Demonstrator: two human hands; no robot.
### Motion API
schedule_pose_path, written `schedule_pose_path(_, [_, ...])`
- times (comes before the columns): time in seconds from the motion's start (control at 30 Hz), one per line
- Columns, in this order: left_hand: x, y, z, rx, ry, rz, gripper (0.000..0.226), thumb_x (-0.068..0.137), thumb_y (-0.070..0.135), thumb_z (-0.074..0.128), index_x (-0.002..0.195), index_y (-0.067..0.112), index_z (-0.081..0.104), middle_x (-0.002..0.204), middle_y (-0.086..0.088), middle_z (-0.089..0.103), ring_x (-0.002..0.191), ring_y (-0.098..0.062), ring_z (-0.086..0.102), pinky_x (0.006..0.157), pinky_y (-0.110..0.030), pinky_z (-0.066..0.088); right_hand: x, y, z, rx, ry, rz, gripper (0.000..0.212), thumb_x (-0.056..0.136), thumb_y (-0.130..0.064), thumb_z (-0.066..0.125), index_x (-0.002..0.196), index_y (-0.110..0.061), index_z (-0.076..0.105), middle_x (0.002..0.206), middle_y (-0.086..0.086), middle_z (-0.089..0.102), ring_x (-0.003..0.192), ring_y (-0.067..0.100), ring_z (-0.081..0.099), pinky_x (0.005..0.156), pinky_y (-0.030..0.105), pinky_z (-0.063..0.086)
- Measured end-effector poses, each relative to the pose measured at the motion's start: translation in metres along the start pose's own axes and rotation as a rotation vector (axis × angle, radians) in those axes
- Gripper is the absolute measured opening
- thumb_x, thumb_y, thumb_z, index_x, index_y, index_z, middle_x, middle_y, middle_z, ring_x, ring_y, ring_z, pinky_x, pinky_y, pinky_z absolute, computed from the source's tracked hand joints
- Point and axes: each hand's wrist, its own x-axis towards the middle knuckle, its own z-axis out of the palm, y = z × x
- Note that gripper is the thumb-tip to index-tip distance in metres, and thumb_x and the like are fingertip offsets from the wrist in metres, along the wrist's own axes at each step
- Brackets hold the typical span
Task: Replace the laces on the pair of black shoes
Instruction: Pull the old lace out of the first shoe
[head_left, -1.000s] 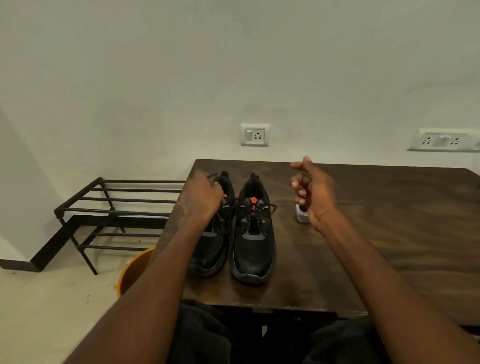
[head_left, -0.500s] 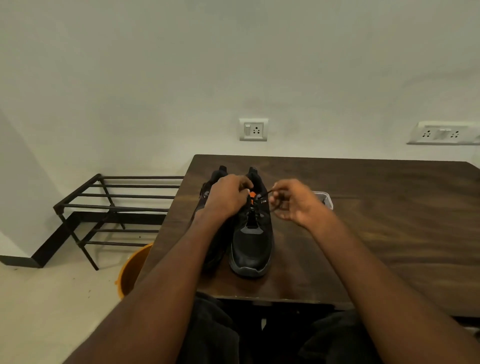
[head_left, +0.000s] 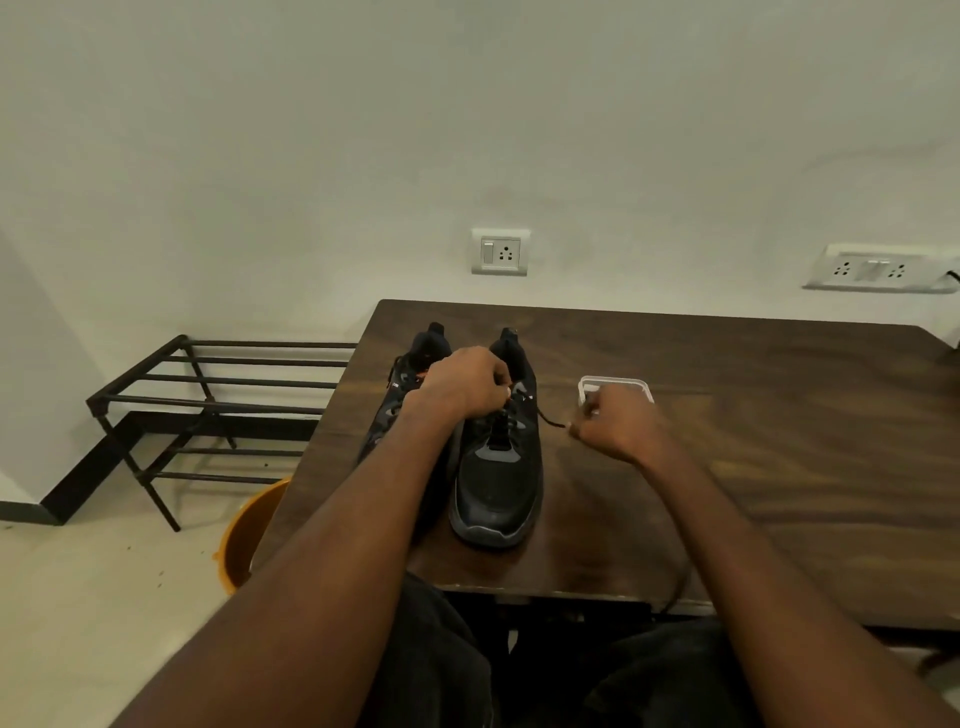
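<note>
At the centre of the frame the left hand (head_left: 462, 383) is curling its fingers over the right-hand black shoe (head_left: 501, 457), seemingly bracing it on the table (head_left: 753, 467), while the right hand (head_left: 618, 423) is pinching the lace (head_left: 550, 420) and drawing it rightward, probably to unthread it.
</note>
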Motion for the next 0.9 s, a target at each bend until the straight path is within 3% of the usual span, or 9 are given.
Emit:
schedule_pose_path(0.1, [0.005, 0.003, 0.004, 0.000, 0.020, -0.013, 0.008, 0.096, 0.029, 0.068, 0.097, 0.026, 0.075, 0.096, 0.007, 0.068, 0.088, -0.013, 0.063, 0.081, -0.036, 0.053, -0.002, -0.023, 0.003, 0.248, -0.042, -0.216, 0.067, 0.088, -0.038, 0.079, 0.148, -0.028, 0.051, 0.146, 0.006, 0.055, 0.131, 0.023, 0.055, 0.105, 0.038, 0.048])
schedule_pose_path(0.17, [0.005, 0.004, 0.008, -0.040, 0.068, -0.013, 0.007, 0.094, 0.023, 0.070, 0.088, 0.021, 0.073, 0.084, 0.006, 0.065, 0.079, -0.010, 0.061, 0.075, -0.032, 0.049, -0.004, -0.035, 0.007, 0.338, -0.093, -0.293, 0.088, 0.083, -0.044, 0.084, 0.158, -0.029, 0.040, 0.156, 0.005, 0.046, 0.141, 0.024, 0.047, 0.105, 0.032, 0.041])
schedule_pose_path(0.27, [0.005, 0.002, 0.012, -0.114, 0.119, -0.023, 0.010, 0.093, 0.017, 0.072, 0.084, 0.018, 0.076, 0.080, 0.005, 0.067, 0.074, -0.006, 0.060, 0.073, -0.029, 0.048, -0.003, -0.040, 0.019, 0.273, -0.182, -0.297, 0.109, 0.074, -0.049, 0.090, 0.162, -0.029, 0.028, 0.161, 0.003, 0.033, 0.146, 0.026, 0.039, 0.115, 0.043, 0.042])
schedule_pose_path(0.53, [-0.005, -0.011, 0.013, -0.229, 0.210, -0.044, 0.008, 0.095, 0.021, 0.072, 0.094, 0.022, 0.080, 0.087, 0.012, 0.066, 0.075, 0.001, 0.057, 0.080, -0.024, 0.047, 0.005, -0.027, 0.024, 0.298, -0.252, -0.322, 0.112, 0.074, -0.050, 0.090, 0.161, -0.047, 0.020, 0.164, 0.004, 0.031, 0.148, 0.027, 0.035, 0.112, 0.041, 0.039])
schedule_pose_path(0.7, [-0.004, -0.006, 0.013, -0.252, 0.269, -0.082, 0.012, 0.095, 0.021, 0.069, 0.089, 0.021, 0.079, 0.083, 0.010, 0.069, 0.069, 0.002, 0.056, 0.064, -0.013, 0.037, 0.005, -0.025, 0.027, 0.327, -0.206, -0.333, 0.107, 0.072, -0.052, 0.091, 0.158, -0.049, 0.027, 0.158, 0.001, 0.038, 0.140, 0.021, 0.042, 0.103, 0.032, 0.040])
schedule_pose_path(0.8, [0.002, -0.011, 0.012, -0.492, 0.251, -0.181, 0.015, 0.097, 0.016, 0.067, 0.088, 0.013, 0.079, 0.087, 0.000, 0.074, 0.077, -0.008, 0.067, 0.071, -0.022, 0.051, 0.005, -0.024, 0.023, 0.371, -0.177, -0.341, 0.100, 0.073, -0.041, 0.093, 0.155, -0.040, 0.036, 0.147, -0.008, 0.047, 0.124, 0.005, 0.044, 0.093, 0.021, 0.037])
schedule_pose_path(0.9, [-0.001, -0.018, 0.012, -0.741, 0.171, -0.186, 0.014, 0.099, 0.012, 0.063, 0.094, 0.011, 0.076, 0.091, -0.005, 0.075, 0.088, -0.017, 0.072, 0.074, -0.026, 0.055, 0.005, -0.024, 0.022, 0.400, -0.173, -0.336, 0.100, 0.071, -0.038, 0.095, 0.154, -0.037, 0.038, 0.136, -0.017, 0.046, 0.125, 0.003, 0.044, 0.089, 0.018, 0.038])
